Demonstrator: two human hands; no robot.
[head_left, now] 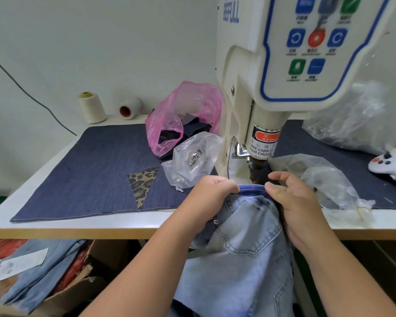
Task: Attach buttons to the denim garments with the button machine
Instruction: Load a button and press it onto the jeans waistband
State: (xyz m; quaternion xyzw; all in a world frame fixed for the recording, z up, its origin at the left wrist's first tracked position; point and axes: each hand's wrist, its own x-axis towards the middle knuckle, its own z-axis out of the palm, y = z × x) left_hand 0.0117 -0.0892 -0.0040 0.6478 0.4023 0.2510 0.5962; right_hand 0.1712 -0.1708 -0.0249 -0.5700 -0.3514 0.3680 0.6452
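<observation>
Light-blue washed denim garment [242,243] draped off the front edge of the white table [114,221], waistband end pulled up under the cream button machine [261,92]. Bulk left hanging below the table edge, probably so only the band has to be steered.

Darker blue stitched waistband edge [253,188] stretched flat between both hands, directly beneath the black punch head [257,170]. Small red dot visible on the band, likely a laser aiming mark; looks like alignment step, press not yet fired.

Left hand [212,193]: fingers curled, pinching the band's left end. Right hand [293,197]: thumb and fingers pinching the right end, index finger raised near the punch. Both grips sit either side of the punch line, keeping cloth taut and fingertips out of the strike zone; warning label on the machine barrel says as much. Right index looks closest, the risk if drifting inward.

Clear plastic bag of small metal button parts [193,159] just left of the machine, open mouth toward the operator, within easy reach for reloading. Second crumpled clear bag [325,177] just right of the right hand. Pink plastic bag of dark fabric scraps [181,117] pushed further back. Dark blue denim mat with a leopard-print patch [89,170] covers the table. Cardboard box of folded denim [44,273] under the table at left; finished or waiting stock, cannot tell.
</observation>
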